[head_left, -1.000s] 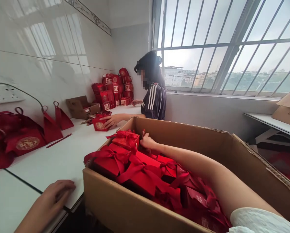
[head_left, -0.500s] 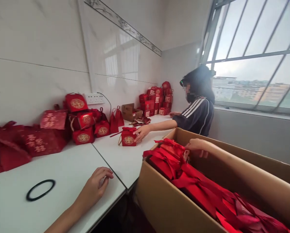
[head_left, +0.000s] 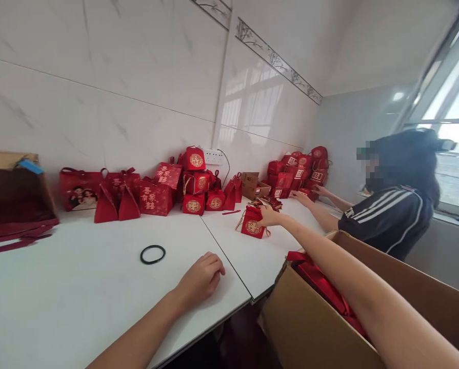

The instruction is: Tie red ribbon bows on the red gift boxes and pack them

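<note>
My right hand reaches over the cardboard carton and grips the right upper side of a small red gift box. That box has a round gold emblem and a cord handle, and it stands slightly tilted on the white table. Its far top edge is partly behind my fingers. On the table's near side rests my left hand, its fingers loosely curled together with nothing in them. A black ring lies to the left of that hand.
The cardboard carton with red ribboned boxes stands at the table's right edge. Red gift bags and stacked boxes line the wall. A co-worker reaches toward another red stack. An open brown box is far left.
My right hand has moved out of the carton onto the red gift box. The co-worker's hand has let go of that box and drawn back. The view has turned left.
</note>
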Available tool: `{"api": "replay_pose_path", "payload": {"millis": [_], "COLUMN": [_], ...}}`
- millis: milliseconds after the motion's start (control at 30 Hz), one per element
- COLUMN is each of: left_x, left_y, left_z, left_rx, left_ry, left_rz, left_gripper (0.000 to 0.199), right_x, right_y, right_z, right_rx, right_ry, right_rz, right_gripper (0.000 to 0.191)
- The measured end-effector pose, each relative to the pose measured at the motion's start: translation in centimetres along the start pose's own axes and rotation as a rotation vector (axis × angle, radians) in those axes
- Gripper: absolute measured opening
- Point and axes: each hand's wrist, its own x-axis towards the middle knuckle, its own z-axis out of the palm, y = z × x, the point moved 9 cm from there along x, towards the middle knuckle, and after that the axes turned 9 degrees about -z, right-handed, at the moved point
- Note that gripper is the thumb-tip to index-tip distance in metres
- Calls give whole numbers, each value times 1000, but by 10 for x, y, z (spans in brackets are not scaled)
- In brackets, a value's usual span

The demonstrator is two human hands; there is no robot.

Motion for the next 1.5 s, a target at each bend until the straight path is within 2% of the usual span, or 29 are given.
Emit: {"api": "replay_pose_path", "payload": {"millis": [133,300,400,467,533,567,600,667,733,767,800,867,933,1000,1067,1200,1333,1400,1500], "left_x": [1,4,4,4,4,3,3,2,1,0,-1,-3,-5,-5,-2,2,-1,-1,1], "left_y": [-4,-9,-15,-23,-34,-41,-47,-56,-61,-62,-64,-66,-67,-69,-71,-79,-88,-89,-86], "left_z": [5,9,8,3,-2,-3,-4,-2,-1,-2,-3,-6,-8,-10,-12,-22,-29,-29,-26], "left_rx": [26,8,-72,-189,-362,-460,-557,-711,-757,-739,-701,-612,-579,-627,-720,-839,-838,-858,-938], "left_ry": [-13,-45,-31,33,120,161,194,225,229,230,234,250,265,288,314,376,440,431,402], "left_rz": [-29,-99,-186,-272,-384,-443,-498,-588,-648,-671,-692,-722,-742,-742,-716,-695,-722,-710,-706], "left_gripper": [25,23,24,31,44,49,52,52,50,48,46,43,44,50,56,59,58,56,53], "right_x": [10,6,-10,-30,-51,-61,-69,-76,-76,-76,-73,-69,-67,-70,-74,-78,-78,-79,-81], "right_y": [9,6,-12,-31,-67,-83,-93,-95,-86,-83,-81,-82,-95,-107,-113,-118,-115,-115,-119], "right_z": [21,20,13,14,23,26,26,19,9,9,12,23,29,28,27,25,9,7,14], "right_rx": [80,139,203,414,766,886,929,831,652,606,603,695,808,861,855,795,620,584,629], "right_ry": [-91,-148,-136,-148,-243,-291,-285,-116,104,159,167,89,-2,-40,-32,-4,132,147,69], "right_rz": [87,114,174,224,139,83,31,-31,-61,-73,-83,-129,-258,-392,-455,-497,-469,-453,-484], "right_gripper": [70,86,99,97,87,82,76,70,74,79,82,82,78,76,74,58,44,46,55]}}
